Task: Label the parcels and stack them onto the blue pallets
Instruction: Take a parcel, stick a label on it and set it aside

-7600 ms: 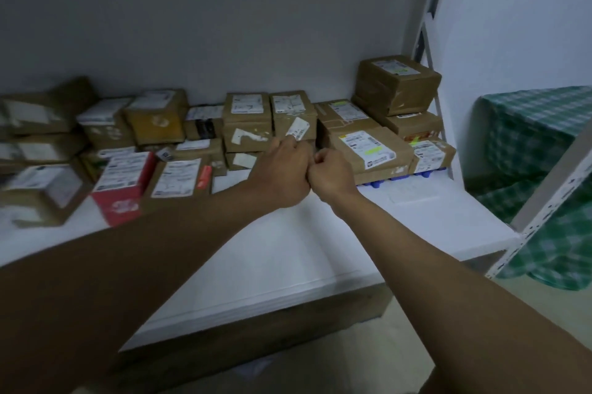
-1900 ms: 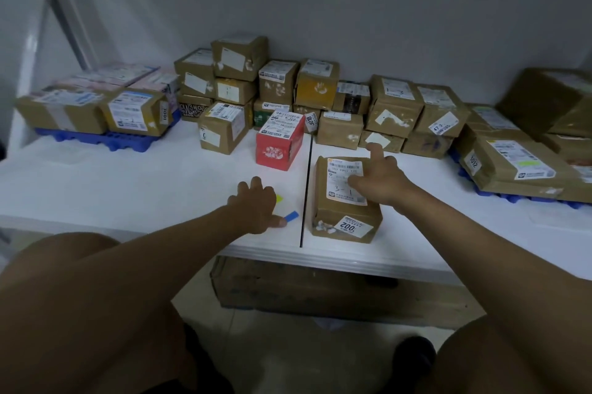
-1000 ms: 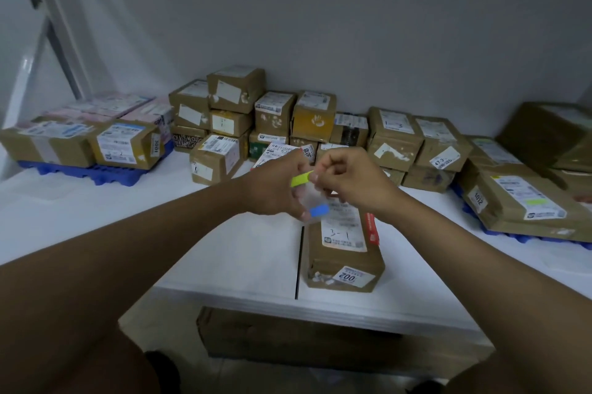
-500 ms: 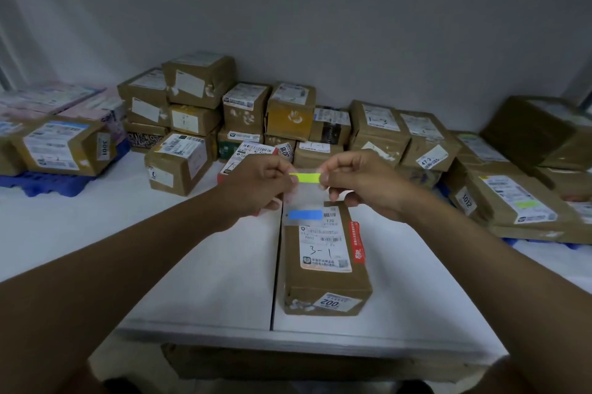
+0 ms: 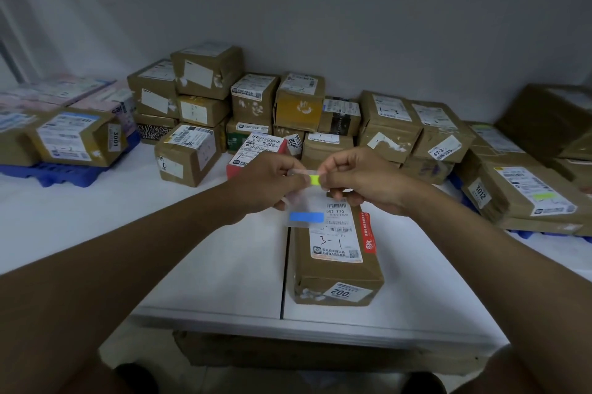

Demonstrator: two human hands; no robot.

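Pinching yellow label (image 5: 315, 179), left hand (image 5: 268, 183), right hand (image 5: 362, 180), both raised

One head-worn wide-angle view is being given, aimed forward and down from close above the white table (image 5: 205, 265). The wall (image 5: 320, 9) is being faced, with parcels ranged along it; no second view is being offered.

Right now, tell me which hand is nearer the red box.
Left. The left hand overlaps the red box in view, just in front of it; the right hand is farther right, above the brown parcel.
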